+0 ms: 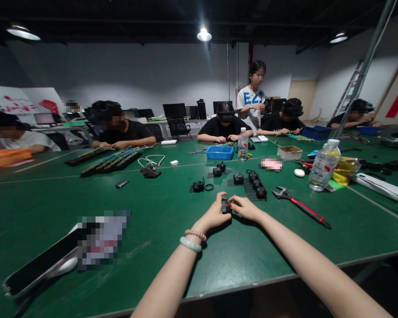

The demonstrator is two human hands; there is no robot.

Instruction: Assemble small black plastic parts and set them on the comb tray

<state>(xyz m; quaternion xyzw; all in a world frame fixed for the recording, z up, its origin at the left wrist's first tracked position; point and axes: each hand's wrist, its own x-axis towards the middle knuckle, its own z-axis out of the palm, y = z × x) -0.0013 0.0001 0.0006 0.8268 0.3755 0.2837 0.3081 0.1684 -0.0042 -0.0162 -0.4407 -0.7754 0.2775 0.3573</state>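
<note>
My left hand (215,213) and my right hand (244,208) meet over the green table (152,207), both pinched on one small black part (225,206) held between them. The left wrist wears a pale green bangle and a bead bracelet. Just beyond my hands lie several similar black parts (257,184) on black slotted strips, with another black part and a ring (199,186) to the left.
A red-handled adjustable wrench (300,205) lies to the right. A water bottle (323,165), a second bottle (243,144), a blue tray (220,152) and a small box (289,152) stand farther back. A phone-like slab (43,260) lies near left. Several people sit around the table.
</note>
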